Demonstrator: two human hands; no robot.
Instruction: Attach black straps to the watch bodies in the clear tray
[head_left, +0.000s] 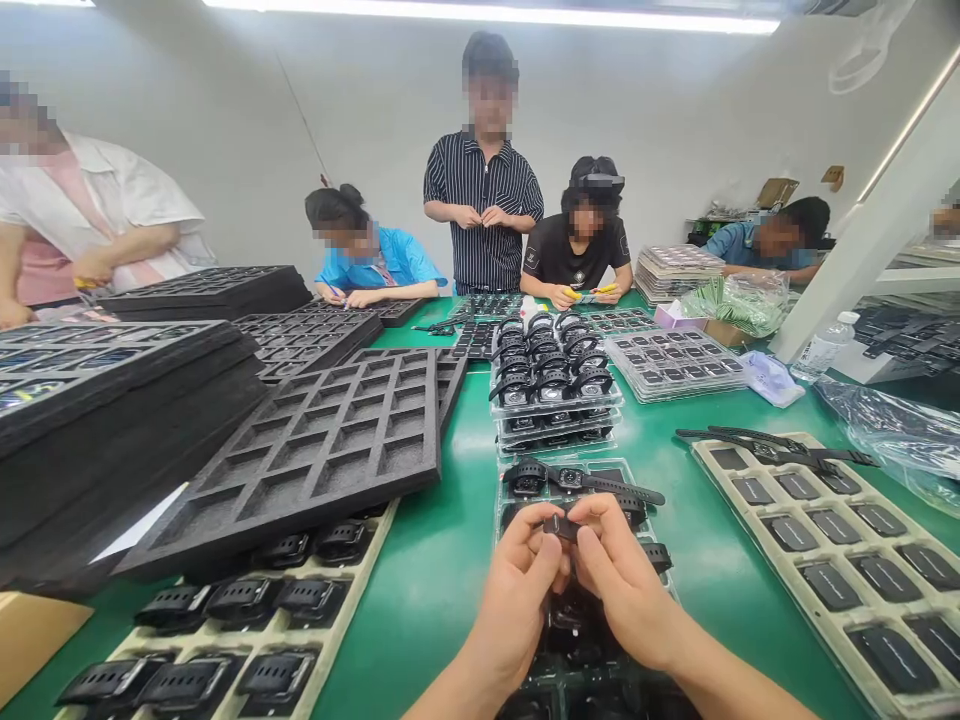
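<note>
We're live over the green worktop (420, 590): our L hand (517, 575) and R hand (626, 580) pinch a small dark piece (561, 527) btwn thumbs & fingers, gap narrow. It's right at the fingertips, long axis approx L-to-R, neither hand nearer. Exact ID? Can't tell, fingers cover part. Just beyond, a watch (571, 479) lies w/ its strap trailing R.

Left hand (514, 582), right hand (628, 590) and forearms (716, 665) are bare
</note>
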